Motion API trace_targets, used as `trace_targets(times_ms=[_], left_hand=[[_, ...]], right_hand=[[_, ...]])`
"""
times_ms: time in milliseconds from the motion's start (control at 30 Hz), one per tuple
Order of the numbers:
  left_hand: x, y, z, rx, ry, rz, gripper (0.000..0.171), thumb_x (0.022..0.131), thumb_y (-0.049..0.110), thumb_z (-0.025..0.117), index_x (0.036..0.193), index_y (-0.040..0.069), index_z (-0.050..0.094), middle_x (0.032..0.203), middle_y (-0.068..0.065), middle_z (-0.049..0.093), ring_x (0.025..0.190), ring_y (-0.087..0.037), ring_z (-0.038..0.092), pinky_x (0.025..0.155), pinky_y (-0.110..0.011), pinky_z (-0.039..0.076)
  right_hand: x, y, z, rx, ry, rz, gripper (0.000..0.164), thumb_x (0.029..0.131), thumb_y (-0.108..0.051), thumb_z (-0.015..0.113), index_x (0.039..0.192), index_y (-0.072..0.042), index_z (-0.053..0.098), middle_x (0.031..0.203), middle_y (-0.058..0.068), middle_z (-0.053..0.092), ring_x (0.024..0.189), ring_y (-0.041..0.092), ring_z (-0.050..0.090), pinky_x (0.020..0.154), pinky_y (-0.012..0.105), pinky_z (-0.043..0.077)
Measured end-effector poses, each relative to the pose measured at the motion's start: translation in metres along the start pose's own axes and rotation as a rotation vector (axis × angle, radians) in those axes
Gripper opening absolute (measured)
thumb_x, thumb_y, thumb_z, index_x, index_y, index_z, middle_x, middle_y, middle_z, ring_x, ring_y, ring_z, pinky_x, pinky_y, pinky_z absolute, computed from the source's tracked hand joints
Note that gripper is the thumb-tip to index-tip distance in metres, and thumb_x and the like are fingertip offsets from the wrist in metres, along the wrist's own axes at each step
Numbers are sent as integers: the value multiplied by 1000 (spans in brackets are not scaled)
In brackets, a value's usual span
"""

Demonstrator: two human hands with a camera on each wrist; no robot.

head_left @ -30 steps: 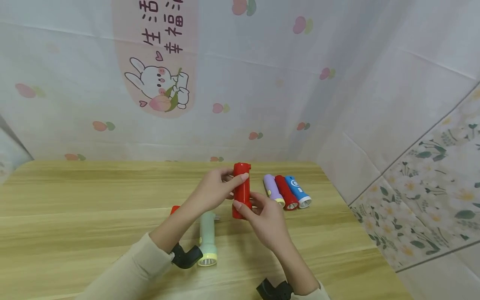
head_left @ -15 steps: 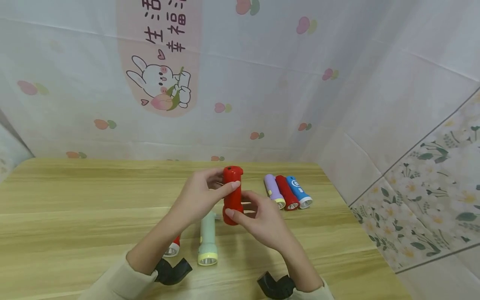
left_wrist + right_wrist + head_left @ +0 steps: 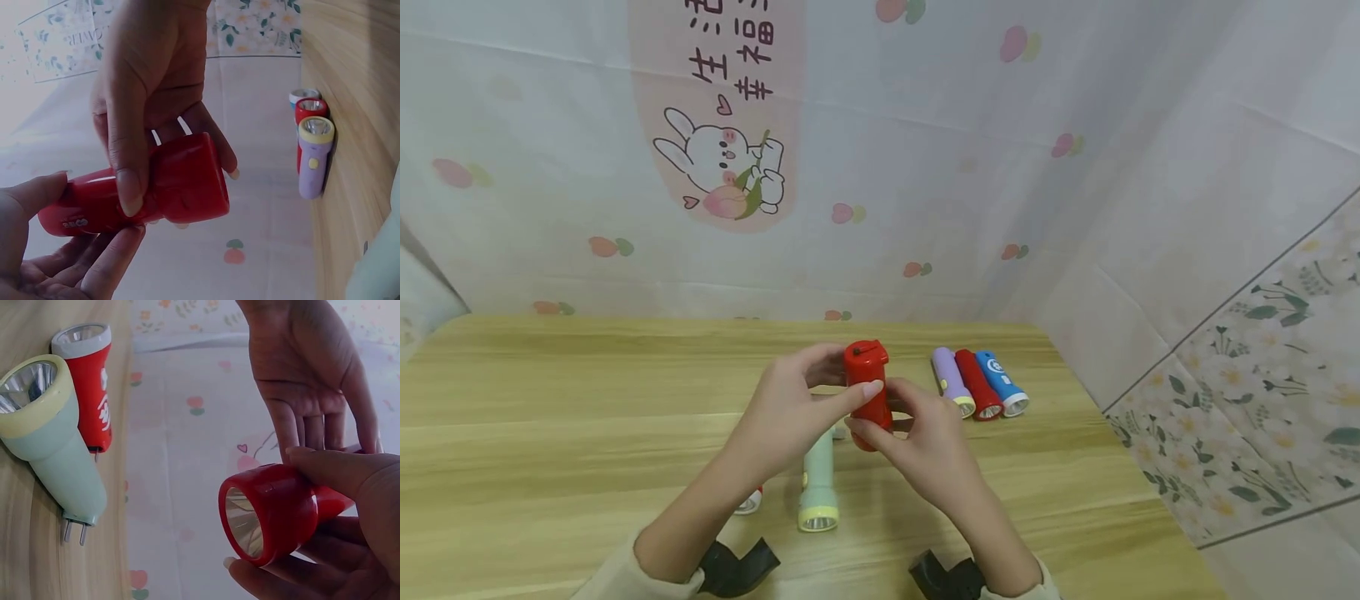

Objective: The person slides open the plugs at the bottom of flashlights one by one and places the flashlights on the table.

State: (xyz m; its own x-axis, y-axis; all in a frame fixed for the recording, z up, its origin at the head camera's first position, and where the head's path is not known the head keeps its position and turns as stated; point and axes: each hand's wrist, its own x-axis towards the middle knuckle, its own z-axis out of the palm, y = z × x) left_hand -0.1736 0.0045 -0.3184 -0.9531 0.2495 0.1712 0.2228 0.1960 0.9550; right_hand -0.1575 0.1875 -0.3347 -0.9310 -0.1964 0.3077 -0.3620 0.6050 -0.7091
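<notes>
Both hands hold one red flashlight [image 3: 867,367] above the table, its tail end up and tipped toward the head camera. My left hand [image 3: 786,408] grips the tail half, thumb along the front. Lower down, my right hand [image 3: 936,442] pinches the flashlight near its head between thumb and fingers. The right wrist view shows its reflector lens [image 3: 244,523] facing out, unlit. Below the hands lies a pale green flashlight [image 3: 818,487] with a yellow rim; two metal prongs [image 3: 75,531] stick out of its tail. A red flashlight with a white rim [image 3: 89,387] lies beside it, mostly behind my left forearm in the head view.
On the right of the wooden table [image 3: 587,400], a purple flashlight [image 3: 951,379], a dark red one [image 3: 977,383] and a blue one [image 3: 1002,383] lie side by side. A printed curtain [image 3: 880,167] hangs behind the table's back edge.
The held red flashlight has shifted slightly left and tilted, so its tail end now shows. My left hand moved left with it, and the white-rimmed flashlight's head came into view beside the forearm.
</notes>
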Motion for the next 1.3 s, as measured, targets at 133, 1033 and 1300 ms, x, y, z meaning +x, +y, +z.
trace_targets(times_ms=[133, 1033, 1300], left_hand=[[-1, 3, -1, -23, -25, 16, 38, 91, 35, 76, 127, 24, 67, 118, 4, 73, 110, -19, 70, 93, -42, 59], [1, 10, -20, -320, -181, -103, 36, 101, 26, 62, 131, 6, 66, 132, -12, 68, 118, -27, 70, 99, -39, 56], [2, 9, -22, -348, -193, -98, 39, 100, 22, 64, 130, -3, 64, 134, -18, 66, 122, -28, 67, 100, -40, 56]], right_hand=[[-2, -1, -2, -25, 18, -35, 37, 82, -18, 86, 116, -19, 71, 104, -6, 77, 100, 14, 75, 78, 31, 64], [-7, -5, -11, -227, 6, -253, 38, 85, -22, 83, 118, -14, 68, 98, -2, 75, 77, 6, 60, 67, 20, 56], [-7, -5, -10, -225, -35, -206, 40, 85, -21, 82, 122, -15, 68, 100, -2, 75, 78, 5, 61, 69, 18, 57]])
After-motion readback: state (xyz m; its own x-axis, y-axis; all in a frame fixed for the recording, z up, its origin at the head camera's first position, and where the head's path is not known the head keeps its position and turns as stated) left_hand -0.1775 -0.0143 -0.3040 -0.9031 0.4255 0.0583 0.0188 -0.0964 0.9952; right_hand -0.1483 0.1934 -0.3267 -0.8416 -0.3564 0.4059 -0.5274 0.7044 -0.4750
